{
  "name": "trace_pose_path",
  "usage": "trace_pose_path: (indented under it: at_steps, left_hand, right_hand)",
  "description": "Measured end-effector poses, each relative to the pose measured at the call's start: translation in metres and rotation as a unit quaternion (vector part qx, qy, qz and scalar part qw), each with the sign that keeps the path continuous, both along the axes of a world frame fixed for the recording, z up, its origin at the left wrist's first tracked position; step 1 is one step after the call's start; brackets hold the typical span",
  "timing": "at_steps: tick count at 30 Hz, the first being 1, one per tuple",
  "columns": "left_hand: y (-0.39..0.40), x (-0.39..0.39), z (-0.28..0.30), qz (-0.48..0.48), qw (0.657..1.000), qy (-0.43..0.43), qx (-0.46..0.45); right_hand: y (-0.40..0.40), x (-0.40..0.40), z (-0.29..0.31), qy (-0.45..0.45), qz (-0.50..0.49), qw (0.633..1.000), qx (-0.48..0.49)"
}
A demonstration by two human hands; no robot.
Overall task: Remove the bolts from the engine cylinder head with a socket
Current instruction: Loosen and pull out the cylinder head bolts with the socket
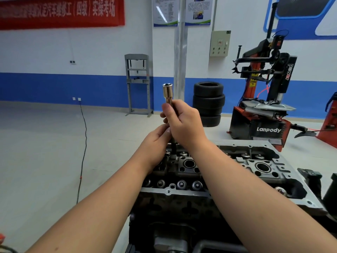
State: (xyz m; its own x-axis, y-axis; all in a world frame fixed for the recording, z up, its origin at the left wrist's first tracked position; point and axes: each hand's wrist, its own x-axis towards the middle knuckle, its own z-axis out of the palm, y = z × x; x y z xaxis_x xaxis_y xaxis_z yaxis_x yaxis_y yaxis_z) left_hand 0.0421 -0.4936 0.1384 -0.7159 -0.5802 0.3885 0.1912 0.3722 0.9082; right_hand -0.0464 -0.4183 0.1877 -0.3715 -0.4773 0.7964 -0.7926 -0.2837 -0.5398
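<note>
A red-and-black tyre-changing machine (262,99) and a stack of black tyres (208,104) stand on the floor behind. Nearer, the grey cast-metal engine cylinder head (228,172) lies under both forearms. Above it the right hand (182,123) has its grip curled round the shaft below a shiny steel socket (167,93), which stands upright, open end up. The left hand (156,141), just beneath, pinches the dark bolt shaft (173,146) hanging below.

Two hands (182,121), one socket (167,92), one cylinder head (237,172), three stacked tyres (208,103), one tyre changer (262,99).
</note>
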Motion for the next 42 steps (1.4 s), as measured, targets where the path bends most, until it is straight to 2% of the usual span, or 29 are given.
trace_pose_path:
  at_steps: [3, 8, 13, 17, 25, 28, 32, 38, 42]
  left_hand:
    - [0.0003, 0.0000, 0.0008, 0.016, 1.000, -0.002, -0.025]
    - [-0.0059, -0.0018, -0.0007, 0.023, 0.999, 0.025, -0.036]
    - [-0.0037, -0.0030, -0.0002, 0.002, 1.000, 0.024, -0.003]
    - [-0.0031, -0.0012, 0.0001, 0.011, 1.000, 0.009, -0.019]
    - [-0.0053, -0.0019, -0.0010, 0.014, 0.999, 0.029, -0.015]
    - [-0.0037, -0.0014, -0.0009, 0.000, 1.000, 0.016, 0.003]
    - [-0.0038, -0.0004, -0.0010, 0.016, 1.000, 0.007, -0.016]
    - [-0.0017, -0.0019, 0.0004, 0.026, 0.999, 0.021, -0.035]
    - [-0.0041, -0.0029, -0.0004, 0.008, 1.000, 0.013, -0.001]
  right_hand:
    - [0.0004, -0.0017, 0.0002, 0.010, -0.021, 1.000, 0.010]
    - [0.0028, 0.0006, 0.0009, 0.042, -0.067, 0.997, -0.024]
    - [0.0011, -0.0014, -0.0003, 0.020, -0.054, 0.998, -0.018]
    - [0.0014, -0.0002, -0.0021, 0.036, -0.048, 0.998, 0.012]
    - [0.0025, 0.0007, -0.0024, 0.034, -0.057, 0.997, -0.027]
    - [0.0020, -0.0020, -0.0021, 0.009, -0.036, 0.999, 0.000]
    - [0.0012, -0.0026, -0.0029, 0.022, -0.039, 0.998, 0.032]
    - [0.0007, -0.0022, -0.0026, 0.026, -0.071, 0.997, -0.015]
    - [-0.0007, -0.0022, -0.0034, 0.010, -0.035, 0.999, 0.002]
